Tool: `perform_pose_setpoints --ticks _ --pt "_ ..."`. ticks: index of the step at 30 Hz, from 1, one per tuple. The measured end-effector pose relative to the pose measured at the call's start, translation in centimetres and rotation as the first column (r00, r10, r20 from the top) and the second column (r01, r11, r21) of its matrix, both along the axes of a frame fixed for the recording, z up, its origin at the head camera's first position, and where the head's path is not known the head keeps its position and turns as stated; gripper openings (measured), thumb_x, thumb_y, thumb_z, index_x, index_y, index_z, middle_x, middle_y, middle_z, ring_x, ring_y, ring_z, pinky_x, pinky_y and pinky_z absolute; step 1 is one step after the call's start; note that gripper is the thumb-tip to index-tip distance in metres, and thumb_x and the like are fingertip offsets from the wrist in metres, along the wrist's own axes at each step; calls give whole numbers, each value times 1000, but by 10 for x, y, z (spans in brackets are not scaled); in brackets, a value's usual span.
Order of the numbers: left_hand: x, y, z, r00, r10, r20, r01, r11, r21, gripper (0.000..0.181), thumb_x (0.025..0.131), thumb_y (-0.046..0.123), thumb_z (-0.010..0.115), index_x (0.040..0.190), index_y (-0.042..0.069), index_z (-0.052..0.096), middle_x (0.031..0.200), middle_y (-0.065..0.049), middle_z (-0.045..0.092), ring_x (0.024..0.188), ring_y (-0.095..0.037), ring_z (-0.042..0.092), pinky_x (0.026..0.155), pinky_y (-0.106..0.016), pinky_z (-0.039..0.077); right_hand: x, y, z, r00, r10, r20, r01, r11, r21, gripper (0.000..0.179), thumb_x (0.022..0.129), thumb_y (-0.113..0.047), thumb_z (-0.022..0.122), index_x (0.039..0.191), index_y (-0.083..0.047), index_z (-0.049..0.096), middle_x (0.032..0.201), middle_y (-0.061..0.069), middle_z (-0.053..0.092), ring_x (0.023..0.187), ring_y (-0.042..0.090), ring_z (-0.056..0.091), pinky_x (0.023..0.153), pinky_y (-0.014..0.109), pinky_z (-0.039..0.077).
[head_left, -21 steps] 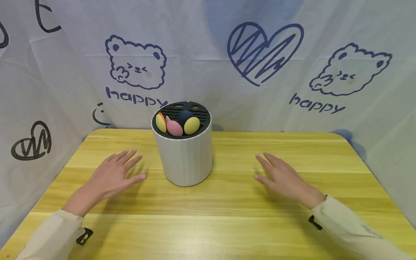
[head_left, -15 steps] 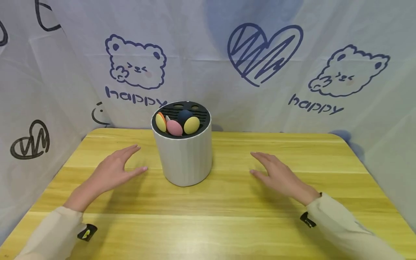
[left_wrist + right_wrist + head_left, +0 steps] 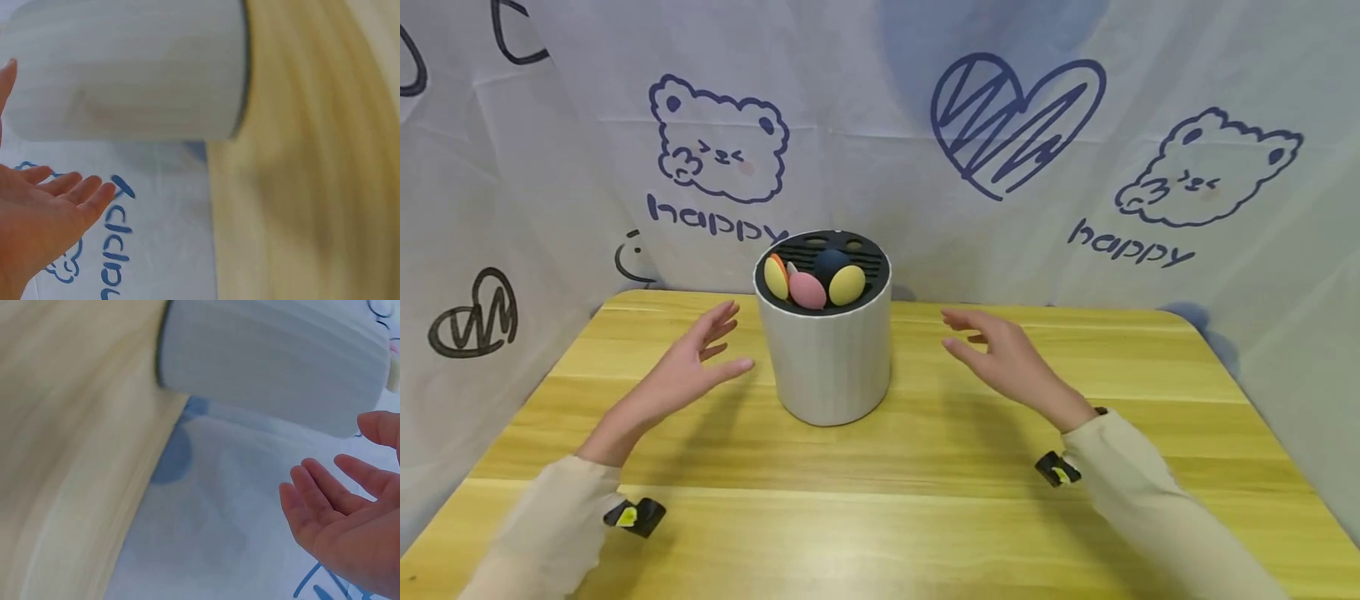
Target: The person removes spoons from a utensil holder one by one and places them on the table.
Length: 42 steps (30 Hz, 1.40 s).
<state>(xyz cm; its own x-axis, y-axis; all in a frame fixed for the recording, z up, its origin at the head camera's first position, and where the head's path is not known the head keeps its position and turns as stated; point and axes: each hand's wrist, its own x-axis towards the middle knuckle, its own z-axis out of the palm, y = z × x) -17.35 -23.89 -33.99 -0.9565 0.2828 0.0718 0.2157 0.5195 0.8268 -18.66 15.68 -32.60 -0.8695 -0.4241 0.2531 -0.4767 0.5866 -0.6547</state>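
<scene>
A white ribbed cylindrical holder [image 3: 829, 367] with a black slotted top stands upright on the table. Out of the top show two yellow rounded ends, a pink rounded end [image 3: 807, 291] and a dark blue one [image 3: 832, 264]; what lies below them is hidden inside. My left hand [image 3: 688, 367] hovers to the left of the holder, thumb apart from the relaxed fingers, touching nothing. To the right, and farther from it, my right hand [image 3: 1003, 354] is held in the air with its palm toward the holder. Both wrist views show a gap between hand and holder.
The holder stands on a yellow wood-grain table [image 3: 850, 517]. A white cloth [image 3: 865, 183] with bear, heart and "happy" drawings hangs behind and at the sides. A small black device [image 3: 636, 517] sits at the left wrist, another [image 3: 1057, 469] at the right.
Both hands have moved inward and forward toward the holder, the right hand by more. The holder itself has stayed in place.
</scene>
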Motion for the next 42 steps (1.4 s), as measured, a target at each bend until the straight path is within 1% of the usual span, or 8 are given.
perform_pose_setpoints --ticks 4,9,15,19,24,31,36,42 --pt "-8 18 7 998 38 -51 -28 981 192 78 95 17 62 154 3 13 158 -13 19 143 -31 21 112 -50 24 -3 -13 9 999 -12 30 14 997 -77 42 96 -15 60 135 1 53 128 17 59 115 29 57 96 46 46" --pt "-17 38 10 992 86 -94 -44 926 374 73 94 14 60 153 4 18 157 -11 23 143 -27 23 113 -47 22 -9 -31 19 997 -39 66 50 984 -171 40 97 -18 59 134 -3 55 126 12 61 114 24 57 95 40 47" --pt "-25 52 11 994 88 -61 -48 879 474 73 94 17 57 154 7 18 157 -9 22 142 -26 22 115 -45 20 -21 -45 34 996 -32 79 52 964 -262 38 96 -17 60 132 -4 58 121 10 63 110 20 58 93 36 48" --pt "-27 56 13 995 91 -45 -55 860 508 73 93 16 58 154 9 19 157 -9 21 142 -28 22 114 -46 21 -25 -50 44 998 -3 69 22 960 -279 37 95 -15 63 129 -4 60 118 9 65 106 20 60 90 35 49" --pt "-28 59 13 992 127 -20 -99 849 519 76 92 17 60 155 11 18 158 -8 20 141 -28 22 113 -47 22 -28 -57 58 995 40 90 -14 964 -267 36 93 -17 65 127 -6 62 121 5 64 106 16 60 89 33 50" --pt "-29 61 10 987 157 -38 -116 852 510 77 92 17 61 155 11 18 157 -10 22 140 -28 25 114 -45 21 -34 -65 70 980 139 144 -84 938 -337 37 90 -12 68 126 -3 63 119 6 65 106 17 60 80 35 55" --pt "-27 63 8 986 159 -58 -110 863 494 79 93 20 61 156 15 13 158 -9 20 141 -25 25 114 -44 21 -36 -71 72 974 158 163 -99 941 -323 37 87 -14 72 122 -6 66 113 4 67 102 15 60 76 37 54" --pt "-23 64 5 986 154 -68 -101 863 494 76 92 18 60 155 10 18 156 -8 25 140 -24 26 114 -45 22 -36 -79 69 967 171 188 -105 943 -316 40 85 -14 75 122 -5 66 111 4 67 99 17 61 72 36 55"
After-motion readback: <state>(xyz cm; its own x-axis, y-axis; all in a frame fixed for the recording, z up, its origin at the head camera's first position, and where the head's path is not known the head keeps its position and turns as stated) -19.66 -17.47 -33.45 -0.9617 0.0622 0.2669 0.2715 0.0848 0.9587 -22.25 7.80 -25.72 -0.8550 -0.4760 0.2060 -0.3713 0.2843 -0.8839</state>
